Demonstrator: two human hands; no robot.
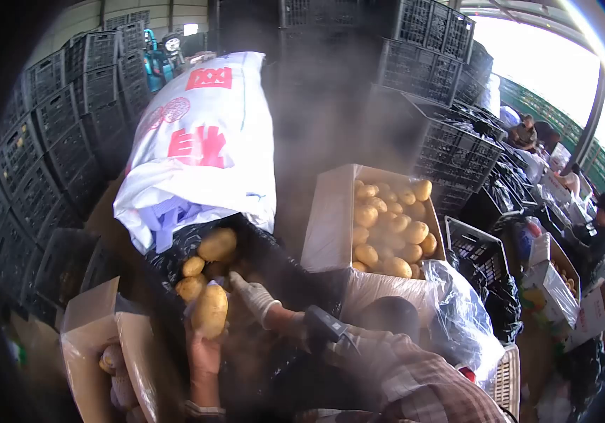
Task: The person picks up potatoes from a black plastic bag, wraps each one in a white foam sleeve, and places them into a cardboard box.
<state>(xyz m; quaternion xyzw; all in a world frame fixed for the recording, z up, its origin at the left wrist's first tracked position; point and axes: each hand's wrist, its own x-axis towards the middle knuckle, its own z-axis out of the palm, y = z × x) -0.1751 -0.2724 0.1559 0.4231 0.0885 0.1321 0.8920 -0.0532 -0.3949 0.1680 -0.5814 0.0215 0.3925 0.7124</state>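
Observation:
A large potato (pixel 211 311) rests upright in my left hand (pixel 204 356), whose fingers curl around its lower part. My right hand (pixel 252 296), in a white glove, is just right of that potato with a finger stretched out, over a black-lined crate (pixel 274 255). More potatoes (pixel 216 244) lie in this crate, just beyond both hands. A dark device (pixel 324 326) is strapped on my right wrist. To the right, a cardboard box (pixel 326 220) holds many loose potatoes (pixel 395 225). Haze blurs part of the crate's contents.
A white sack with red print (pixel 207 141) lies behind the crate. An open carton (pixel 91 345) with wrapped items stands lower left. Black plastic crates (pixel 56 120) are stacked left and back right. Clear plastic (pixel 457 310) drapes the potato box. Other people (pixel 524 134) sit far right.

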